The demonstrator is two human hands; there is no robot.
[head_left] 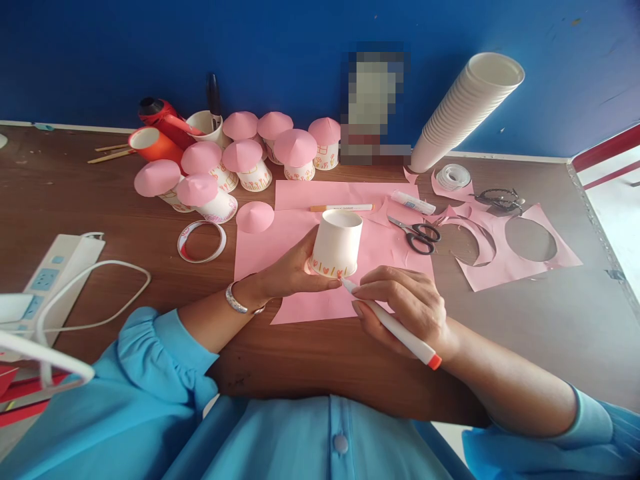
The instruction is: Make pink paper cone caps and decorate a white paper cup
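Observation:
My left hand point(295, 265) is closed around the side of a white paper cup point(336, 243), held with its open mouth up. Orange flowers and yellowish strokes run along the cup's lower edge. In my right hand point(405, 307) is a white marker point(400, 333) with an orange end, its tip at the drawn flowers. Pink paper sheets point(300, 303) lie beneath my hands. Just beyond the cup, a second marker point(342, 208) rests on the paper. A loose pink paper cone point(255, 217) sits left of the cup.
Several drawn-on cups with pink cone tops point(296, 152) stand toward the wall. A tall cup stack point(467, 110) leans at the back right. Scissors point(417, 235), a glue stick point(413, 202) and cut pink scraps point(525, 263) lie right. A tape roll point(201, 241) and power strip point(50, 280) are left.

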